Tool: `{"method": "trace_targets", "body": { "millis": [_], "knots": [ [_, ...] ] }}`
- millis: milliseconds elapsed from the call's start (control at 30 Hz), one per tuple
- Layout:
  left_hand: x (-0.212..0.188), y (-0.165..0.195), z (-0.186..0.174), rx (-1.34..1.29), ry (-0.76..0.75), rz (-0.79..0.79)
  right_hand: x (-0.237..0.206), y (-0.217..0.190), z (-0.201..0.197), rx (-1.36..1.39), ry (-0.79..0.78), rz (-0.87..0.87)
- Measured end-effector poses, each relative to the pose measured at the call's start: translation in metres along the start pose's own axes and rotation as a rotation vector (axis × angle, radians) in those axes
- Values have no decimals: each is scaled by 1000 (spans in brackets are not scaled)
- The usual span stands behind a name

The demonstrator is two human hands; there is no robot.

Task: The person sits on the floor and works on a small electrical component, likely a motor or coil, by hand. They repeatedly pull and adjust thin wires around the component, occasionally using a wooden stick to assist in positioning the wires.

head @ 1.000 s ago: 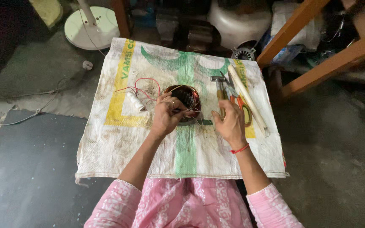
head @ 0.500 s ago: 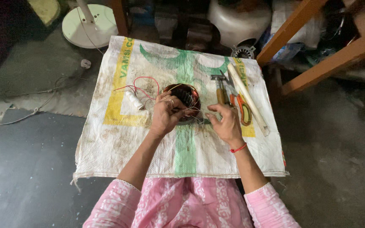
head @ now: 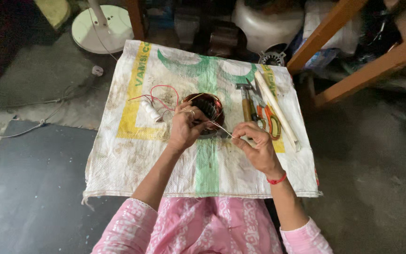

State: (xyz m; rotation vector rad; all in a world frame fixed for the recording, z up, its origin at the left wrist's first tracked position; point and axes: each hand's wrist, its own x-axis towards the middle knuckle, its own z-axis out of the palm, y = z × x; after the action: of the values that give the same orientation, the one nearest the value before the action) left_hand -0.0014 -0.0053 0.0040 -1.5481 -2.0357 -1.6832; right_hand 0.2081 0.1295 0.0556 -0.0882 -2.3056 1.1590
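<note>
Copper coil (head: 206, 110) half hidden under left hand (head: 184, 129), right hand (head: 255, 146) grip pinching thin thread (head: 222, 128), left grip unclear

Dim room, corners dark; soft overhead light on the sack (head: 132, 155); edges bowed.

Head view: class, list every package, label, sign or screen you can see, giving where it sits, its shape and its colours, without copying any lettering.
Printed woven sack: spread flat on the floor as a work mat under both hands; rectangular, dirty white, with yellow bands, green curved shapes and a green central stripe.
No separate labels, signs or screens can be made out.
</note>
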Motion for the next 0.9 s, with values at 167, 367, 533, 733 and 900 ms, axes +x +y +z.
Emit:
{"method": "trace_targets", "body": {
  "millis": [167, 367, 533, 733, 900],
  "knots": [
    [0, -3, 0, 11, -40, -26, 23, -14, -2, 775, 100, 101],
    [1, -3, 0, 44, 33, 60, 21, -29, -28, 971, 199, 100],
    [-1, -4, 0, -5, -4, 2, -14, -21, -72, 262, 388, 34],
    [3, 2, 1, -10, -6, -19, 1, 56, -74, -428, 373, 372],
    [3, 0, 1, -5, -9, -20, -7, 77, -39, -911, 216, 232]
  ]
}}
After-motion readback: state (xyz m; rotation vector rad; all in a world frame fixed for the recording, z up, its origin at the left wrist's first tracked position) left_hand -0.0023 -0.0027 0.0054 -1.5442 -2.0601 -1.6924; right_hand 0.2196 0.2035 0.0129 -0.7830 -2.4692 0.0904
